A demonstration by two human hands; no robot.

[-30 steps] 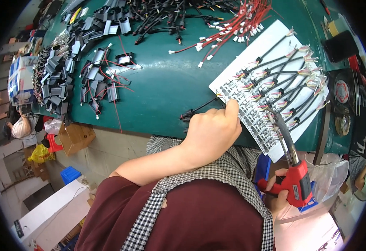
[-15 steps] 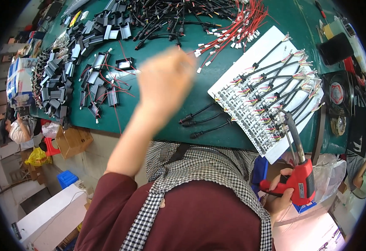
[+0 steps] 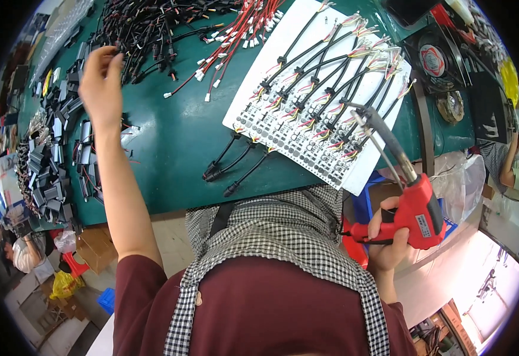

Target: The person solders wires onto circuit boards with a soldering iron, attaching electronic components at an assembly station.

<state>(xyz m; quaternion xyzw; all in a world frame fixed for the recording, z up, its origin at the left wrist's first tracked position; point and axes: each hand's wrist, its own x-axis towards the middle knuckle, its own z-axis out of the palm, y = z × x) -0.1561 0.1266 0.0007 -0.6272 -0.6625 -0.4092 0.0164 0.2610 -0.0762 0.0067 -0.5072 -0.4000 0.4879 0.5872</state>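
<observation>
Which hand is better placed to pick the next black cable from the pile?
Left. The left hand is at the black cable pile, fingers open; the right hand grips the red soldering gun off the table edge.

Your single head-mounted fisheye view looks steeply down from above your own chest onto the green workbench (image 3: 176, 148), at close range. Your forearms enter from the lower edge; straight bench edges bow toward the dark circular rim.
</observation>
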